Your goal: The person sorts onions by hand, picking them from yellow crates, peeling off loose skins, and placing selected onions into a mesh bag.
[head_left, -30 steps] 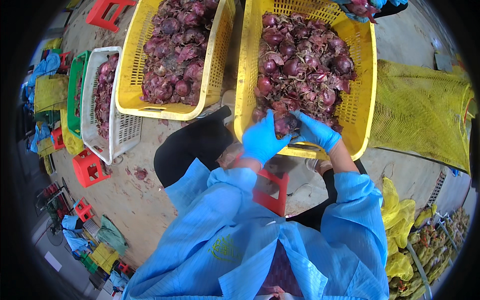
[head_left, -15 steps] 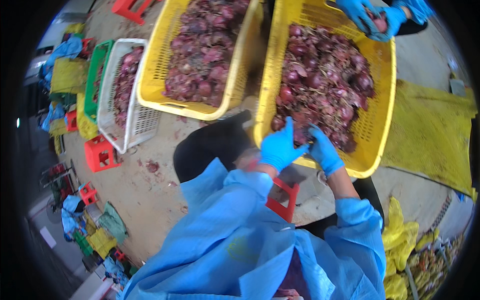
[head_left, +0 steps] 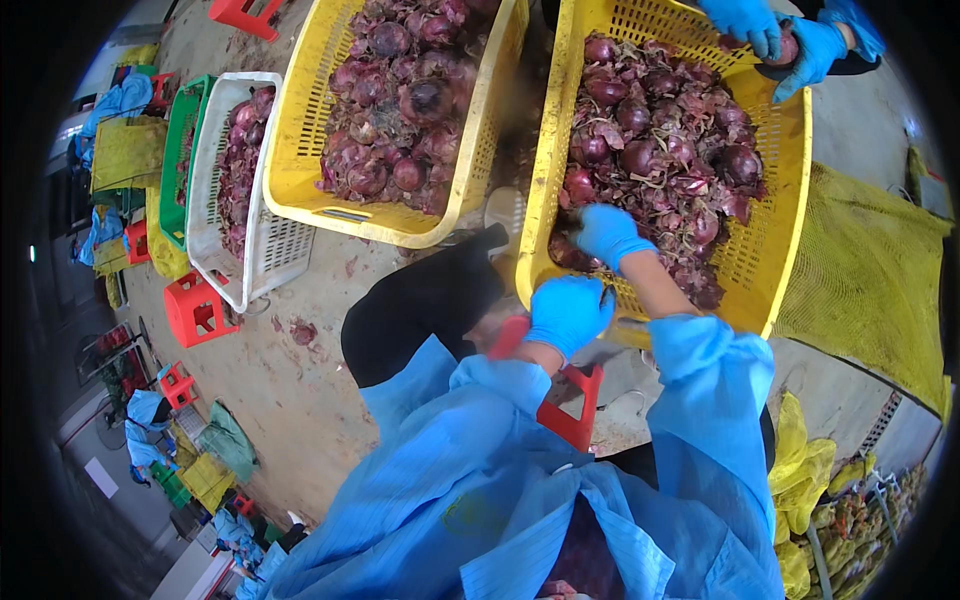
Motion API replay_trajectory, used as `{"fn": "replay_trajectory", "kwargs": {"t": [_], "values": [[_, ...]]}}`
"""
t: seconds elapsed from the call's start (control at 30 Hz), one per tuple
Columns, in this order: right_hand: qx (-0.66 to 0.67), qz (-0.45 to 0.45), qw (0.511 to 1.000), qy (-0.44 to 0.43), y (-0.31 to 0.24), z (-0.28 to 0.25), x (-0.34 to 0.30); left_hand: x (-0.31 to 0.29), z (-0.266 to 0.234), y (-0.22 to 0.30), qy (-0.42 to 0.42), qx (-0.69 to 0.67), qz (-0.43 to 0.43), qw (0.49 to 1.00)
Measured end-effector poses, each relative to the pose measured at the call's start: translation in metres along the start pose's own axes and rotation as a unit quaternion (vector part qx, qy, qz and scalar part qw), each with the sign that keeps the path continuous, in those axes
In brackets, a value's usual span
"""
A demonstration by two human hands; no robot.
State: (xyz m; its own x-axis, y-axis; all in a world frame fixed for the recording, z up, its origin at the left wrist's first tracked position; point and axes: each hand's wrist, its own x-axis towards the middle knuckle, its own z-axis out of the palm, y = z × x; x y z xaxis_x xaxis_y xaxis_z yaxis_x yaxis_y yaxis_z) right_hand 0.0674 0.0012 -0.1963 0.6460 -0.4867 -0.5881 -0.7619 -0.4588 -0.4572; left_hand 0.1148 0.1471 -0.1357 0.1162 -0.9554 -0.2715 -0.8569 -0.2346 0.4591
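Both my hands wear blue gloves. My left hand [head_left: 568, 315] is closed, held at the near rim of the right yellow crate [head_left: 790, 250]; whatever its fingers hold is hidden. My right hand [head_left: 608, 235] reaches across above it, inside the crate's near left corner. Its fingers are bunched downward against the red onions, and what they grip is hidden. Red onions [head_left: 640, 157] with loose papery skins fill much of this crate. Over its far right corner, another person's gloved hands [head_left: 815, 50] hold an onion [head_left: 787, 47].
A second yellow crate [head_left: 455, 215] of onions stands to the left, then a white crate [head_left: 230, 285] and a green crate [head_left: 172, 215]. Red stools [head_left: 195, 310] stand on the floor, one [head_left: 575, 410] beneath my arms. Yellow mesh sacking [head_left: 865, 270] lies right.
My right hand has moved left and farther into the crate, onto the onions. My left hand has drawn back toward me and closed. The other person's hands have shifted slightly right.
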Motion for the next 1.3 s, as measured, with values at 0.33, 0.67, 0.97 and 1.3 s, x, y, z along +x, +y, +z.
{"fn": "replay_trajectory", "kwargs": {"t": [0.33,0.67,0.97,1.3], "values": [[-0.081,-0.021,0.987,-0.138,0.019,0.091,0.041,0.002,0.004,-0.003,-0.060,0.008,-0.012,0.998],[0.765,0.086,0.635,-0.064,0.047,0.032,-0.039,0.000,0.007,-0.004,-0.039,0.024,-0.027,0.999],[0.749,0.131,0.649,-0.026,0.083,0.023,-0.129,0.003,-0.006,0.008,-0.003,-0.030,-0.015,0.999],[0.444,0.141,0.883,0.055,0.042,0.018,-0.127,-0.003,-0.001,-0.006,-0.005,-0.085,-0.012,0.996]]}}
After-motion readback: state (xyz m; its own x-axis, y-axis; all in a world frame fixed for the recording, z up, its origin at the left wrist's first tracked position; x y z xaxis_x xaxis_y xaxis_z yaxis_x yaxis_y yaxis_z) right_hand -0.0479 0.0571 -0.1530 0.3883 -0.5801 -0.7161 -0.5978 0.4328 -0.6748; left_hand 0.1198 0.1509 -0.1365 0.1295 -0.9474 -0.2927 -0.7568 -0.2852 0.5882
